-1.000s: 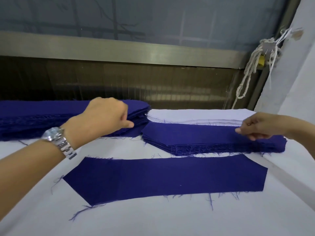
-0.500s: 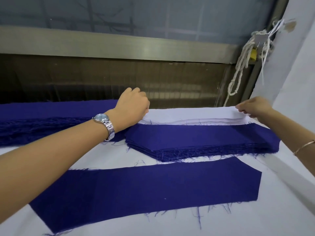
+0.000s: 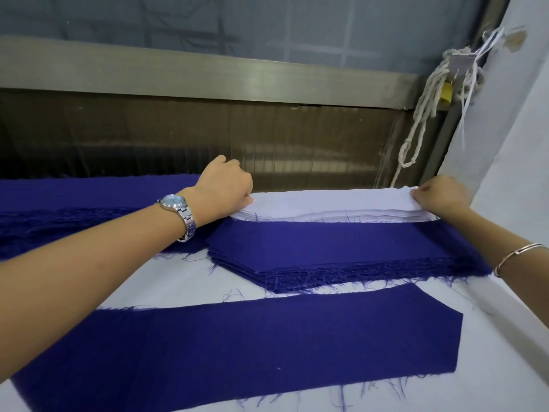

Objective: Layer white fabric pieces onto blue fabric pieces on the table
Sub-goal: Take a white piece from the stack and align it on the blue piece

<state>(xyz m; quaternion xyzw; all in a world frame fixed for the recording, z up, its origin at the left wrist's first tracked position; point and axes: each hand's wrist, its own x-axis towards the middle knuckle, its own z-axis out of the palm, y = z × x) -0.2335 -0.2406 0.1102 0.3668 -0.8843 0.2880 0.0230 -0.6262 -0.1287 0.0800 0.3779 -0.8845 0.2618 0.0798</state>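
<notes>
From my remote seat I see the table [image 3: 490, 367], draped in white, filling the lower view. A single blue piece [image 3: 237, 352] lies flat nearest me, frayed threads along its edges. At far left a long blue pile [image 3: 89, 203] runs off the frame. Just behind the single piece sits a blue stack [image 3: 341, 248], and touching its far edge, against the back of the table, is the white stack [image 3: 326, 203]. My left hand [image 3: 224, 188] is curled at the white stack's left end, thumb and fingers pinching its top corner. My right hand [image 3: 439, 197] pinches the top layers at the right end, lifted slightly. A rope [image 3: 421, 114] hangs beyond. A watch [image 3: 173, 202] is on the left wrist, a bracelet [image 3: 511, 257] on the right.
</notes>
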